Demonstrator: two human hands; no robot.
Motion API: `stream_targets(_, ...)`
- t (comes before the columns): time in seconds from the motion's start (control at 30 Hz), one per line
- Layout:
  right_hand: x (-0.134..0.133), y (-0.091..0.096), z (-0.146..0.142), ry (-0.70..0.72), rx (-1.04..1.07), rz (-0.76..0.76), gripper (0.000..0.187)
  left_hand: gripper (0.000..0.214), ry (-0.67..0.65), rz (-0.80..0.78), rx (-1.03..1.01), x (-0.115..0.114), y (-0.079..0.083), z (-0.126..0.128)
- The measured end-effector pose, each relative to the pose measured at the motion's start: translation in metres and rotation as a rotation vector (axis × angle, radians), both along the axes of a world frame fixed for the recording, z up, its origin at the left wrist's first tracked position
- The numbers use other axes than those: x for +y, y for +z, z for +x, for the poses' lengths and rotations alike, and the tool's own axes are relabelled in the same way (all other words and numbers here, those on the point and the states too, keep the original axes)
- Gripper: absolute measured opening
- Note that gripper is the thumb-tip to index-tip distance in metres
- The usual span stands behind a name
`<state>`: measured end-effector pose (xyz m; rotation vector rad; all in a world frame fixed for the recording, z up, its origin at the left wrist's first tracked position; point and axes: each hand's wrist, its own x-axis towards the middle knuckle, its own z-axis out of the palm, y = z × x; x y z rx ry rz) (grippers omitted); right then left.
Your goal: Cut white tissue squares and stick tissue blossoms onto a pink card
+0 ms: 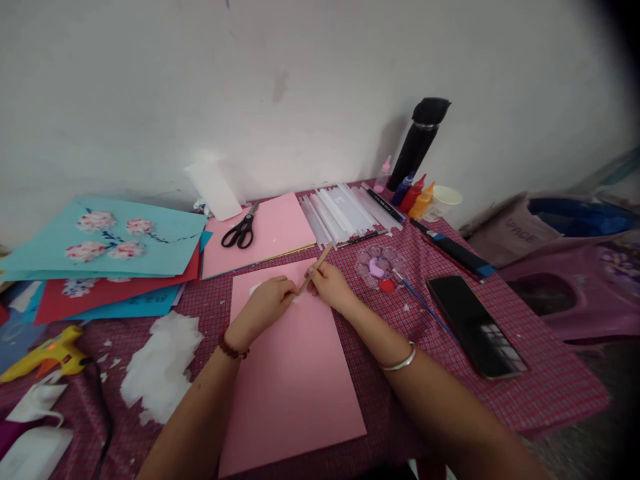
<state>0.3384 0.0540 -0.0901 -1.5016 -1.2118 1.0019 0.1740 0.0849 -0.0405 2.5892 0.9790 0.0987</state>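
Observation:
A flat wooden craft stick (324,256) slants over the upper part of a pink sheet of paper (295,393). My right hand (330,285) grips the stick along its middle, fingers closed. My left hand (267,303) has its fingers pinched at the stick's lower end. Small white scraps show just beneath the fingertips, and a white piece (255,288) partly shows behind my left hand. Left of the sheet lies a pile of thin white tissue paper (163,367).
Black scissors (241,232) rest on more pink paper behind. Flower pictures (165,230) and a yellow glue gun (53,353) lie left. On the right are a paint palette (373,267) with a brush, a phone (473,327), paint bottles (413,195), a paper cup (444,198) and a black flask (417,143).

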Motion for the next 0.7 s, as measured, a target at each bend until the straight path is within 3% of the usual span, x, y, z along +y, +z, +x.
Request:
stream_targets(0.23, -0.001, 0.002, 0.001, 0.044, 0.009, -0.004, 0.018, 0.019, -0.010, -0.015, -0.007, 0.001, -0.001, 0.002)
stream_targets(0.53, -0.004, 0.004, 0.000, -0.053, 0.101, 0.012, 0.020, 0.019, 0.001, 0.023, -0.023, 0.000, -0.006, 0.002)
stream_targets(0.63, -0.006, 0.004, -0.001, -0.050, 0.081, 0.029, 0.018, 0.022, -0.003, -0.006, -0.040, 0.000, 0.001, 0.002)
stream_targets(0.7, -0.005, 0.001, -0.001, -0.061, 0.058, 0.034, 0.018, 0.025, 0.034, -0.020, -0.114, -0.001, 0.015, -0.006)
